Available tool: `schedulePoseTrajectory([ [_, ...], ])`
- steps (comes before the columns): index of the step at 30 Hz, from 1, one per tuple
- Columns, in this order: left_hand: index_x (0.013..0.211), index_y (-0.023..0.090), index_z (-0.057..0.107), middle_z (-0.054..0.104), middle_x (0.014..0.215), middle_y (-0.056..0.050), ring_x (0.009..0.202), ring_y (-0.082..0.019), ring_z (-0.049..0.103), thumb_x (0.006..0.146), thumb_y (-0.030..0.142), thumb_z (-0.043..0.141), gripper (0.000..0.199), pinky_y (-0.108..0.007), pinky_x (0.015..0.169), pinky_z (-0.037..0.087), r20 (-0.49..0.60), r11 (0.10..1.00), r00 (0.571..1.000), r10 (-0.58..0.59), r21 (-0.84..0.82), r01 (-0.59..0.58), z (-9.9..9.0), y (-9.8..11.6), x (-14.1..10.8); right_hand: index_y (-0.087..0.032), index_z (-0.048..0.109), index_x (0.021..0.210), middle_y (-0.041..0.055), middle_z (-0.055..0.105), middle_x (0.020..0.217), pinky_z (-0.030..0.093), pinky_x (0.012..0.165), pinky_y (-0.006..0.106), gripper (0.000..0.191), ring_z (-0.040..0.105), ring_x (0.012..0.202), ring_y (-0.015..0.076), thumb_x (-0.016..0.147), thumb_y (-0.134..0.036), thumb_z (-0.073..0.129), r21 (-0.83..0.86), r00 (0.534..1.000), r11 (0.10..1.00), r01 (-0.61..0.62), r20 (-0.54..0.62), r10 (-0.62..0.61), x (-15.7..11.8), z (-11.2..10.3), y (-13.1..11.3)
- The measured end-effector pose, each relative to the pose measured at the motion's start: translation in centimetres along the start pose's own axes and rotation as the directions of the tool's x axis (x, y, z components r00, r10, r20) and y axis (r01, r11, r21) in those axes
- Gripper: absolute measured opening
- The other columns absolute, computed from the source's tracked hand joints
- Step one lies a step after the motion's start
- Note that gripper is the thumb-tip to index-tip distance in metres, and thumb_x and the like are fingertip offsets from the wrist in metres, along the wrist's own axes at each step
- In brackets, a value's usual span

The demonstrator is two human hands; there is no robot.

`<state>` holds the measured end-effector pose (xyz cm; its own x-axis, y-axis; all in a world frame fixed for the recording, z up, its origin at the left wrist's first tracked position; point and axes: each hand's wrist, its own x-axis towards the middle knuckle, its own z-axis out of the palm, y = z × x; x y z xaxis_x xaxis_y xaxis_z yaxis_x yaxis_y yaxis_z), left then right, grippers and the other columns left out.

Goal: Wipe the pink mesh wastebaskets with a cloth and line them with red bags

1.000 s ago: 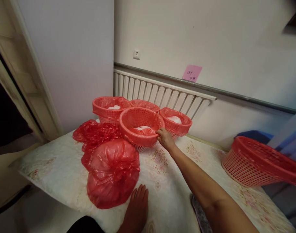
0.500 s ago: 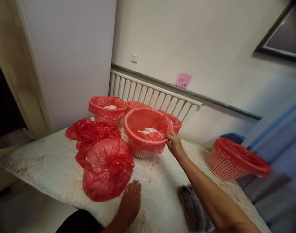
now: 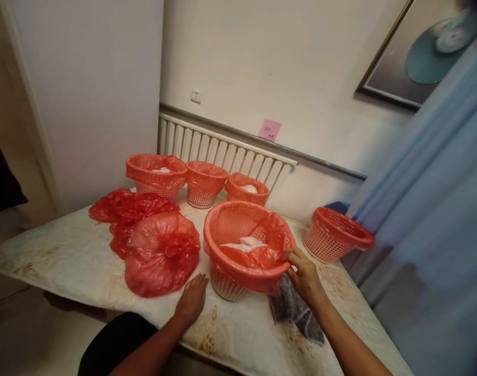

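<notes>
A pink plastic basket [image 3: 229, 284], lined with a red plastic bag, stands near the middle of the table. Crumpled white material [image 3: 246, 244] lies inside it. My right hand [image 3: 303, 274] grips the basket's right rim, thumb and fingers closed over the bag-covered edge. Flat on the tablecloth, between that basket and a tied red plastic bag [image 3: 160, 256], rests my left hand [image 3: 192, 297]; its fingers are stretched out and it holds nothing. Under the right side of the basket a dark grey cloth [image 3: 301, 313] is partly hidden.
Along the radiator [image 3: 223, 146] stand a left lined basket [image 3: 156, 175], a middle one [image 3: 206, 183] and a right one [image 3: 246, 190]. Another basket [image 3: 334, 235] is at the table's right, beside a blue curtain [image 3: 426, 219]. More red bags [image 3: 134, 209] lie at the left.
My right hand has drawn the lined basket toward me and away from the back row, so it now stands by the grey cloth. My left hand still lies on the table. The view has shifted right.
</notes>
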<state>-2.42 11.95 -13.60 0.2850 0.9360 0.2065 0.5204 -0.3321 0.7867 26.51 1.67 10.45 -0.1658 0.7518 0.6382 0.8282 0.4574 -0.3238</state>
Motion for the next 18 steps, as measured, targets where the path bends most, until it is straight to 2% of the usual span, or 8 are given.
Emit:
schedulePoseTrajectory([
  [3,0.097,0.015,0.066,0.064,0.120,-0.014,0.124,-0.028,0.049,0.076,0.018,0.052,0.026,-0.048,0.109,0.029,0.016,0.984,0.996,-0.093,-0.148,0.094,-1.4,1.2,0.0,-0.023,0.061,0.081,0.0045,0.059,0.092,0.048,0.074,0.028,0.019,0.059,0.085,0.0188,0.076,-0.009,0.049,-0.001,1.000,1.000,-0.020,0.015,0.020,-3.0,-1.8,-0.8],
  [5,0.087,0.015,0.065,0.070,0.102,-0.014,0.106,-0.028,0.061,0.077,0.026,0.053,0.019,-0.046,0.100,0.041,0.051,0.944,0.985,-0.163,-0.282,0.171,-2.4,2.4,-0.1,-0.024,0.061,0.082,0.0049,0.060,0.093,0.049,0.076,0.030,0.022,0.060,0.086,0.0195,0.075,-0.008,0.048,0.012,0.998,0.999,-0.039,0.043,0.039,-4.6,-2.4,-0.9],
  [8,0.083,0.013,0.061,0.069,0.079,-0.012,0.074,-0.022,0.068,0.083,0.043,0.048,0.033,-0.039,0.074,0.054,0.113,0.823,0.958,-0.263,-0.492,0.283,-4.1,4.7,-0.7,-0.025,0.063,0.086,0.0059,0.061,0.098,0.050,0.082,0.034,0.026,0.060,0.092,0.0207,0.075,-0.008,0.047,0.040,0.996,0.996,-0.074,0.051,0.072,-6.6,-2.3,-0.9],
  [10,0.090,0.013,0.059,0.067,0.075,-0.009,0.064,-0.018,0.066,0.085,0.050,0.045,0.039,-0.032,0.065,0.054,0.148,0.721,0.942,-0.301,-0.611,0.326,-5.2,6.5,-1.3,-0.025,0.064,0.091,0.0067,0.061,0.105,0.048,0.089,0.037,0.028,0.059,0.101,0.0218,0.075,-0.008,0.048,0.057,0.994,0.993,-0.103,0.032,0.101,-7.6,-2.1,-1.0],
  [14,0.091,0.013,0.058,0.068,0.078,-0.010,0.064,-0.015,0.066,0.088,0.048,0.048,0.037,-0.028,0.063,0.054,0.236,0.558,0.930,-0.282,-0.748,0.358,-7.3,10.5,-2.2,-0.028,0.062,0.115,0.0067,0.051,0.134,0.050,0.091,0.040,0.043,0.051,0.121,0.0247,0.076,-0.013,0.054,0.141,0.971,0.962,-0.235,-0.014,0.239,-9.0,-2.3,-1.7],
  [16,0.090,0.012,0.058,0.067,0.074,-0.009,0.061,-0.016,0.065,0.090,0.041,0.049,0.030,-0.028,0.060,0.054,0.319,0.371,0.900,-0.297,-0.830,0.416,-8.1,12.4,-2.4,-0.029,0.054,0.127,0.0077,0.046,0.140,0.053,0.085,0.040,0.053,0.056,0.115,0.0254,0.075,-0.018,0.059,0.224,0.924,0.913,-0.342,-0.098,0.370,-9.8,-2.4,-1.9],
  [17,0.091,0.012,0.057,0.067,0.074,-0.009,0.061,-0.016,0.065,0.091,0.037,0.048,0.026,-0.029,0.061,0.055,0.339,0.313,0.891,-0.303,-0.848,0.428,-8.4,13.1,-2.4,-0.028,0.052,0.130,0.0090,0.049,0.137,0.054,0.083,0.040,0.056,0.060,0.107,0.0248,0.075,-0.022,0.061,0.268,0.875,0.873,-0.407,-0.159,0.457,-10.4,-2.3,-1.8],
  [18,0.091,0.012,0.057,0.067,0.073,-0.008,0.060,-0.016,0.065,0.092,0.033,0.048,0.022,-0.029,0.062,0.055,0.355,0.265,0.881,-0.314,-0.858,0.440,-8.6,13.8,-2.5,-0.027,0.052,0.129,0.0099,0.055,0.131,0.054,0.082,0.040,0.056,0.063,0.098,0.0236,0.075,-0.025,0.063,0.316,0.804,0.820,-0.478,-0.218,0.553,-10.9,-2.0,-1.7],
])
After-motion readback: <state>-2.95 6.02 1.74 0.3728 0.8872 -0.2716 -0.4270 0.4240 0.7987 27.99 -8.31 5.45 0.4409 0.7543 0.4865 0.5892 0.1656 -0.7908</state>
